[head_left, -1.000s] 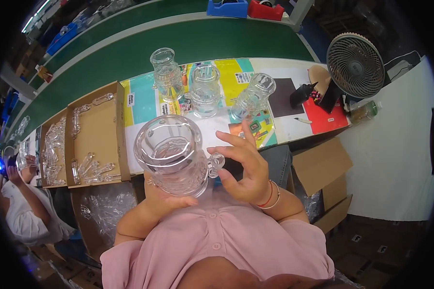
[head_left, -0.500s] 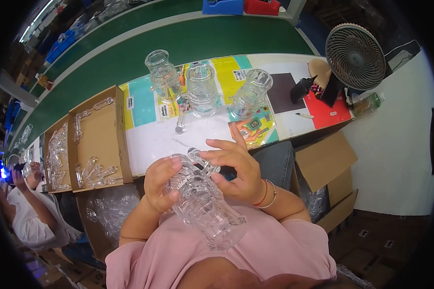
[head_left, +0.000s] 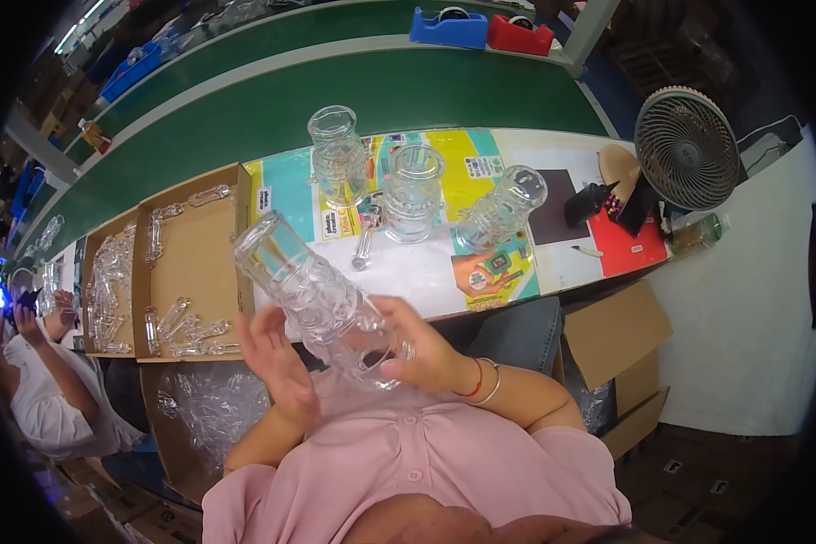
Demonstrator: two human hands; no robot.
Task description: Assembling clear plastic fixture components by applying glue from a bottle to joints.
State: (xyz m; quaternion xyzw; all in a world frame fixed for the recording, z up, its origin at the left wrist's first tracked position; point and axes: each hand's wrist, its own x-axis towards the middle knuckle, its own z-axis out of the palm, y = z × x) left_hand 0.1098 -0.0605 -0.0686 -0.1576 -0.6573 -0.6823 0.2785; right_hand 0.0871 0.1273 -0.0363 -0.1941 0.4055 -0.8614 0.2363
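My right hand [head_left: 426, 352] is closed around the near end of a clear glass vessel [head_left: 315, 292], which has a wide open rim and bulging walls. The vessel slants, with its rim up and to the left over the table's front edge. Beside it, my left hand [head_left: 279, 367] has its fingers spread and seems to hold nothing. Further back on the table stand two similar vessels, one at the left [head_left: 337, 161] and one in the middle [head_left: 413, 195]; a third vessel [head_left: 499, 213] leans at the right. A small glass tube piece [head_left: 364, 245] lies in front of them.
Cardboard trays [head_left: 193, 263] at left hold several small glass pieces [head_left: 109, 290]. A black bottle [head_left: 587, 205], a pen-like tool [head_left: 587, 251] and a fan [head_left: 687, 150] are at right. An open carton [head_left: 618, 331] stands below the table. A co-worker [head_left: 59, 399] sits far left.
The vessel has been turned round, its wide rim now pointing away from me. My left hand has let go, and my right has shifted from the small joint piece to the vessel's near end.
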